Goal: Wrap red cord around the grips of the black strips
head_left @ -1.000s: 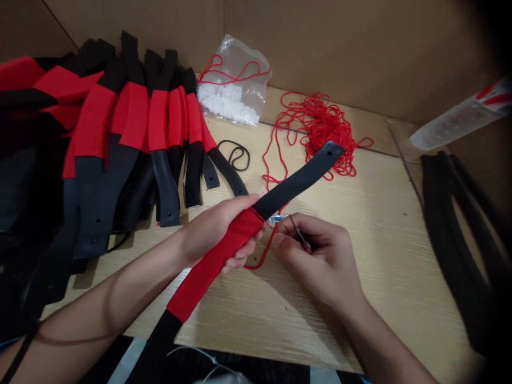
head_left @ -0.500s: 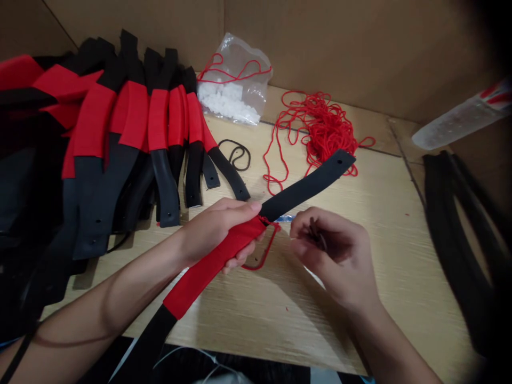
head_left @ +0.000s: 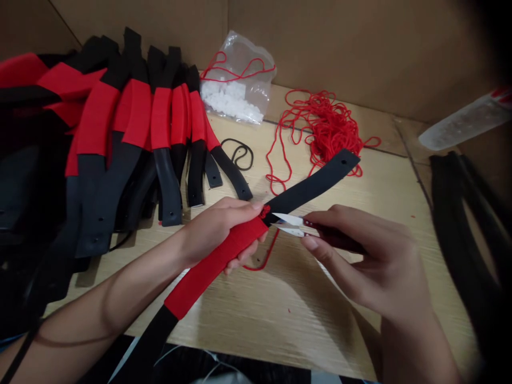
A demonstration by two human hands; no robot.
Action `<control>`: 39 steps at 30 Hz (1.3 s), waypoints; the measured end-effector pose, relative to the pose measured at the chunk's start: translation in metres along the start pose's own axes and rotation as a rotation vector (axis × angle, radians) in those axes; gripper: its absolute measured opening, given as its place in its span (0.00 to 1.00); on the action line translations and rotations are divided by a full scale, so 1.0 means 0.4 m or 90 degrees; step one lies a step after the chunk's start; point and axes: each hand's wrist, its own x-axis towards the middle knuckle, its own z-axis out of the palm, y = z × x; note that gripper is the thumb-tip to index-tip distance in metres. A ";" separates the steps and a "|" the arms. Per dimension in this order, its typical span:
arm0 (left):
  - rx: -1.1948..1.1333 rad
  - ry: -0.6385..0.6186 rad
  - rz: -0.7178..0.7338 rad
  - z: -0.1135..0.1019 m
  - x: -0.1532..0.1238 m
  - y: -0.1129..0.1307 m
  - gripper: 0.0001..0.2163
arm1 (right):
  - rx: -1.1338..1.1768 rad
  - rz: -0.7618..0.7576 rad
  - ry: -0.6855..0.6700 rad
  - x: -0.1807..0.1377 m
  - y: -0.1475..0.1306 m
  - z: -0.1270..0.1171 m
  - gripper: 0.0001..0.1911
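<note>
**Snips Poised by a Red Knot**

Through the head camera I am seeing the right hand with its thumb and forefinger partly closed, gripping the thread snips. The snips' blades are standing slightly apart, their tips pointing at the edge of the strap, just beside the red knot; whether they are touching, I cannot tell. The left hand is closing around the strap's red middle, thumb on top near the knot, fingers curling underneath. The strap is slanting above the bench, one black end reaching up to the right, the other running down past the near edge. A red cord is hanging below the knot.

Farther out, I am seeing a red tangle lying behind the strap's upper end, and a clear bag holding white pieces. To the left, a pile of red-and-black straps is resting; to the right, black strips are lying beneath a translucent container.
</note>
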 end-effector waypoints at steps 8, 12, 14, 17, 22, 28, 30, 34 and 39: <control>0.031 -0.005 0.017 -0.001 0.009 -0.008 0.18 | -0.075 -0.055 0.021 -0.014 -0.019 0.013 0.06; 0.034 0.008 0.015 0.000 0.007 -0.008 0.18 | -0.041 -0.033 0.014 -0.015 -0.014 0.001 0.09; 0.031 0.016 0.010 0.001 0.006 -0.007 0.18 | 0.016 0.007 -0.001 -0.008 -0.010 -0.007 0.09; 0.023 0.010 0.003 0.001 0.007 -0.006 0.17 | 0.128 0.064 -0.023 0.005 -0.005 -0.016 0.07; 0.031 -0.034 -0.010 -0.003 0.007 -0.004 0.18 | 0.104 0.084 -0.014 0.011 0.008 -0.023 0.05; 0.027 -0.037 -0.017 -0.004 0.003 -0.004 0.19 | -0.026 -0.047 -0.002 -0.006 0.007 -0.011 0.08; 0.032 -0.033 -0.021 -0.002 0.003 -0.004 0.19 | -0.046 -0.070 0.009 -0.011 0.006 -0.003 0.09; 0.053 -0.029 -0.039 0.001 0.004 -0.002 0.19 | -0.057 -0.082 0.014 -0.015 0.008 0.006 0.10; 0.050 -0.036 -0.046 -0.002 0.002 0.000 0.19 | -0.064 -0.104 0.020 -0.014 0.014 0.009 0.11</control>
